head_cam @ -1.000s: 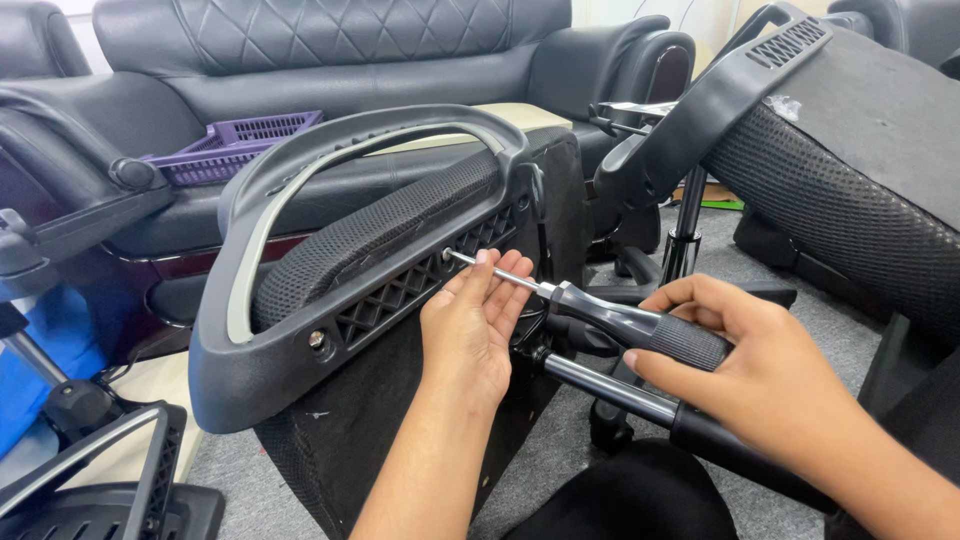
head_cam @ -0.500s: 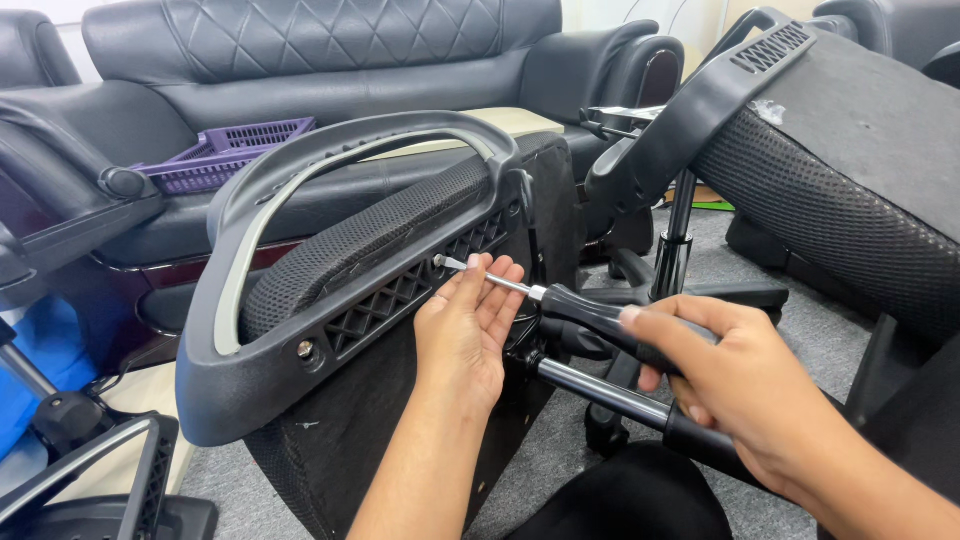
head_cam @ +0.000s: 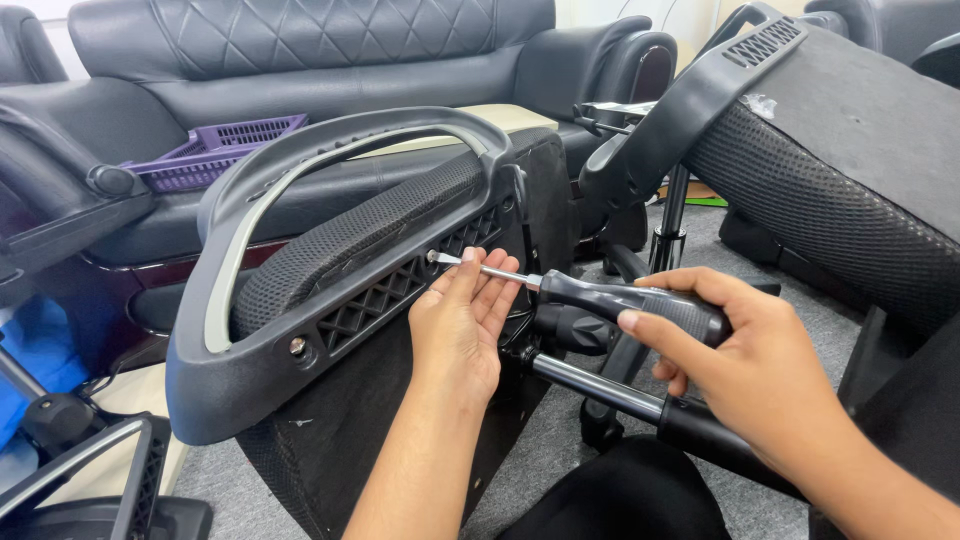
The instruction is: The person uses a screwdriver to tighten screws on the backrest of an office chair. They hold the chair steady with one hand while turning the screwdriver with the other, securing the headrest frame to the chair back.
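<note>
A black office chair lies on its side in front of me, its grey plastic armrest loop (head_cam: pixel 250 190) arching over a mesh pad. My right hand (head_cam: pixel 745 365) grips the black handle of a screwdriver (head_cam: pixel 625 298). Its metal shaft points left, and the tip sits at a screw hole in the latticed black plastic panel (head_cam: pixel 400 290). My left hand (head_cam: pixel 460 325) rests on that panel, fingers pinching and steadying the shaft near the tip. A second screw (head_cam: pixel 297 346) shows lower left on the panel.
A black leather sofa (head_cam: pixel 320 50) stands behind with a purple plastic basket (head_cam: pixel 215 150) on it. Another mesh chair back (head_cam: pixel 840 170) leans at the right. A chrome gas-lift cylinder (head_cam: pixel 600 385) runs under my right hand. Grey carpet covers the floor.
The view has shifted slightly and the chair sits a little lower left in frame. The screwdriver tip has moved left along the panel to the screw hole, with both hands following.
</note>
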